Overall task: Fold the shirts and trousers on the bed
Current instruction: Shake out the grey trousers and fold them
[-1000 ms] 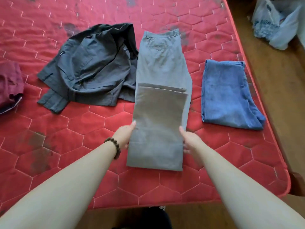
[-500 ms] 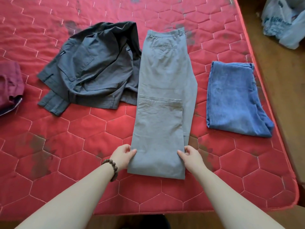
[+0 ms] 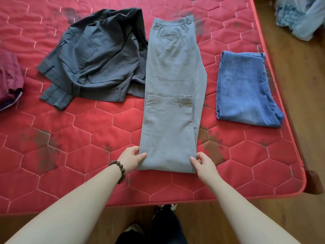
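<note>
Left hand [image 3: 132, 157] pinches the near left corner of the grey trousers [image 3: 171, 95], thumb on top of the cloth, fingers curled at the edge; right hand [image 3: 202, 162] pinches the near right corner the same way; a brown bead bracelet [image 3: 119, 170] sits on the left wrist; the trousers lie flat in a long narrow strip, smooth woven cloth, hems doubled back over the legs with the cuff edge about halfway up, waistband and back pocket at the far end; red quilted mattress [image 3: 73, 138] beneath, hexagon stitching, dark blotchy stains; crumpled dark grey shirt [image 3: 95, 64] touching the trousers' left side; folded blue trousers [image 3: 244, 88], denim-like, apart on the right near the bed edge; maroon garment [image 3: 9, 80] bunched at far left; pale plastic bag [image 3: 299, 18] on the wooden floor.
</note>
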Demonstrator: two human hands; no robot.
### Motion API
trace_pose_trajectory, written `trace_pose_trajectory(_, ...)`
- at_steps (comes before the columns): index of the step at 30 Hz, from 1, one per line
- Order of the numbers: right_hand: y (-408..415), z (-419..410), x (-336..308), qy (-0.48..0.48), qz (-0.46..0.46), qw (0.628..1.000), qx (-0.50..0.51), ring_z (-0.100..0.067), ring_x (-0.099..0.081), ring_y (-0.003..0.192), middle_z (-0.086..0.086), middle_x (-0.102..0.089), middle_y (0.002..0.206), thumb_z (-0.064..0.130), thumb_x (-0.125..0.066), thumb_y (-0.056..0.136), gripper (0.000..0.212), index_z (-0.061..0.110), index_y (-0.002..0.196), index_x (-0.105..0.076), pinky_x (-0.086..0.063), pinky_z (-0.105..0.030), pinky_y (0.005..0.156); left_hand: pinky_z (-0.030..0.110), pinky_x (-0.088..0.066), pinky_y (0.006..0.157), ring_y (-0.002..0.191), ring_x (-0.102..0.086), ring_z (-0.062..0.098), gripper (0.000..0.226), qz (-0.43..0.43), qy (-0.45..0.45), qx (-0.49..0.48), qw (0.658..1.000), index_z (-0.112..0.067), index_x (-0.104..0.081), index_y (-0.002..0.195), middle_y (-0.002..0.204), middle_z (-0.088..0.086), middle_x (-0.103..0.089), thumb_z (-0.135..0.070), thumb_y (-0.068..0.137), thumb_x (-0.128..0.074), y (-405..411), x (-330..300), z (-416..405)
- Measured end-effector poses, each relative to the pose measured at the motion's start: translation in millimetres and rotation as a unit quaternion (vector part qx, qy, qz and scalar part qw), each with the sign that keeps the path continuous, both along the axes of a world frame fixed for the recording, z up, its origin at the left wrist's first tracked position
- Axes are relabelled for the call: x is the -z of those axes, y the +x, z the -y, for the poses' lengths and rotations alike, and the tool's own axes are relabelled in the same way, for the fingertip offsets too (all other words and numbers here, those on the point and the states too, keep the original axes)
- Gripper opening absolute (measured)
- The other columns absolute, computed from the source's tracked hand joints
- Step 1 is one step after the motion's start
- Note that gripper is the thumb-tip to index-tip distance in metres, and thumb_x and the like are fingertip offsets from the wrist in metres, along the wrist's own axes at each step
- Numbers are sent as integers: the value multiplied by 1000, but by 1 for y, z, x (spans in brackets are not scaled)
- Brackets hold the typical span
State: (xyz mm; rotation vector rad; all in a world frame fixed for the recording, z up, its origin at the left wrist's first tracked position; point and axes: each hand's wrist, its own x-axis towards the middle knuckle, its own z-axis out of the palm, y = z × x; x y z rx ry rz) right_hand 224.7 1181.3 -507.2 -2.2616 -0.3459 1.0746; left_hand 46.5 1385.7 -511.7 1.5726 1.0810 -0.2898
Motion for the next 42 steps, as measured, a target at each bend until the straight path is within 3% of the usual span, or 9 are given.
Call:
trace_pose_trajectory(7,-14,5,7,-51,27,998,34,-23,-58,87,-1,-63,87,20,-58,91,15,13,105,-55,-40,-29,64,32,-46,77,91,-63,26,16,-84,96,-43,991,-12,-58,100,90,4,-65,-20,87,-62,3,7,22)
trace_pose_trajectory(9,-20,0,7,-84,173,981,7,-26,-54,100,-4,-59,105,19,-60,89,31,13,118,-53,-43,-35,79,35,-44,78,92,-58,29,23,-75,227,-84,967,-11,-54,107,96,8,-60,-16,85,-62,7,4,29)
trace_pose_trajectory(13,-36,-21,21,-22,422,890,-170,-30,-44,126,-15,-53,133,19,-56,85,42,5,125,-56,-38,-46,103,41,-38,96,113,-54,34,33,57,485,110,866,-5,-60,111,119,16,-58,-12,79,-56,29,11,51)
trace_pose_trajectory(17,-48,-40,49,3,395,861,-321,-25,-29,142,-12,-38,150,16,-56,86,60,2,142,-40,-19,-46,114,44,-35,111,133,-44,29,56,40,447,276,850,1,-49,135,142,16,-48,-22,87,-32,51,36,76)
trace_pose_trajectory(24,-38,-36,67,-24,398,846,-354,-20,-17,147,-5,-23,158,26,-33,92,59,8,148,-30,-15,-46,116,45,-16,116,146,-17,21,65,8,459,337,822,-12,-25,150,158,3,-21,-45,94,-29,43,64,56)
trace_pose_trajectory(29,-18,-46,61,35,432,839,-328,-25,-41,134,-6,-51,140,30,-47,86,52,14,135,-53,-18,-57,114,47,-33,101,127,-47,29,51,42,487,265,831,-12,-58,129,136,8,-55,-38,89,-41,61,56,45)
trace_pose_trajectory(33,24,-93,65,67,464,839,-278,-29,-52,119,-11,-59,122,22,-47,85,39,7,119,-60,-24,-49,113,43,-33,99,117,-54,31,44,64,520,256,812,-8,-61,122,124,11,-61,-26,86,-43,110,58,10)
trace_pose_trajectory(37,53,-122,73,41,450,835,-314,-26,-38,137,-10,-47,144,28,-42,88,53,7,137,-50,-19,-51,114,45,-20,113,140,-33,26,59,9,521,311,795,-10,-43,142,149,5,-41,-38,90,-34,139,66,-30)
trace_pose_trajectory(42,85,-114,71,-8,444,809,-385,-22,-14,148,-4,-20,159,55,-38,89,66,30,149,-30,-8,-57,116,51,-11,118,147,-11,25,67,20,530,353,771,-28,-24,151,159,0,-19,-56,90,-32,132,68,-67)
